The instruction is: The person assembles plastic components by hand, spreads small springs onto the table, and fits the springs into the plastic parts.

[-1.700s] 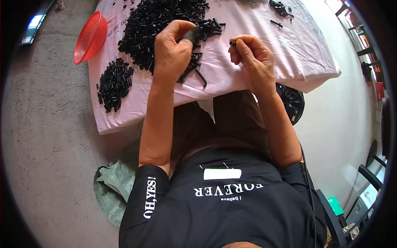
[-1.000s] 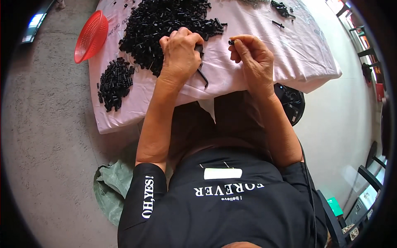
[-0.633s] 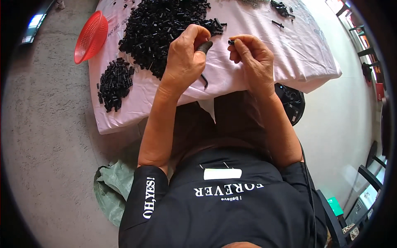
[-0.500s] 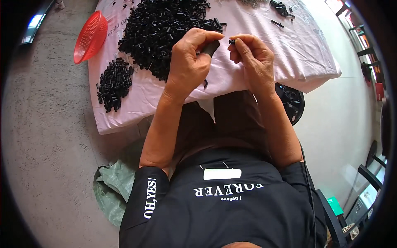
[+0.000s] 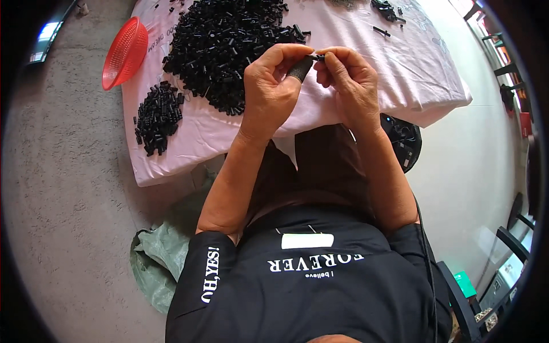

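Above the near edge of the cloth-covered table (image 5: 423,94), both hands meet in fingertip pinches. My right hand (image 5: 355,80) grips a small black cylindrical piece (image 5: 321,58) between thumb and fingers. My left hand (image 5: 269,86) is closed right against the piece's left end, a dark cover (image 5: 301,69) on its thumb. A small pale tip shows at the left fingertips, but what they hold is too small to name. Beyond the left hand lies a large heap of black cylindrical pieces (image 5: 223,51). A smaller pile of similar pieces (image 5: 158,117) sits nearer the table's left edge.
A red perforated basket (image 5: 126,54) leans at the table's left edge. Several black bits (image 5: 387,10) and a thin black stick (image 5: 381,31) lie at the far right. A green sack (image 5: 163,257) rests on the floor; a black object (image 5: 403,143) sits below the table's near edge.
My left hand has moved right, closing the gap to the black piece in my right hand. The right hand has hardly moved.
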The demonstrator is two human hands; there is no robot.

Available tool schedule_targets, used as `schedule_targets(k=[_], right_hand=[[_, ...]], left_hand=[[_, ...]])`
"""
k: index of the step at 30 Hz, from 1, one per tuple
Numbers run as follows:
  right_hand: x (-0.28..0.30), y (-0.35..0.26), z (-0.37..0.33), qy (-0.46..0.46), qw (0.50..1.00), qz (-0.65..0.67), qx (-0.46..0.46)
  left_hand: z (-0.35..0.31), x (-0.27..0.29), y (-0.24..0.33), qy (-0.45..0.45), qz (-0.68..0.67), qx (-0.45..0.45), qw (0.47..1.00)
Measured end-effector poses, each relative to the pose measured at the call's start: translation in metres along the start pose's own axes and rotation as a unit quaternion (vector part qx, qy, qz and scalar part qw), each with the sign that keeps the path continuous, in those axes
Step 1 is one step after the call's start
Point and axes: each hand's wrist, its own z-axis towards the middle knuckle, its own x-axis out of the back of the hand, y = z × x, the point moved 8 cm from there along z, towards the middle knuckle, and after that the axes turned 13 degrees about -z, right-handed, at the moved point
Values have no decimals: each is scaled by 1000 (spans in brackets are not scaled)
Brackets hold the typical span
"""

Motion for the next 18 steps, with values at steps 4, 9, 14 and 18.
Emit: schedule_targets(k=[4,9,14,18], right_hand=[[1,1,0,-2,1000,2,0],[-1,1,-1,-2,1000,1,2],[1,1,-1,0,1000,-7,9],[0,1,0,-11,1000,-10,17]], left_hand=[[-1,0,-2,3,4,11,1000],[-3,1,-6,4,-4,15,1000],[-5,3,-7,6,20,22,1000],[-6,4,-6,7,33,25,999]])
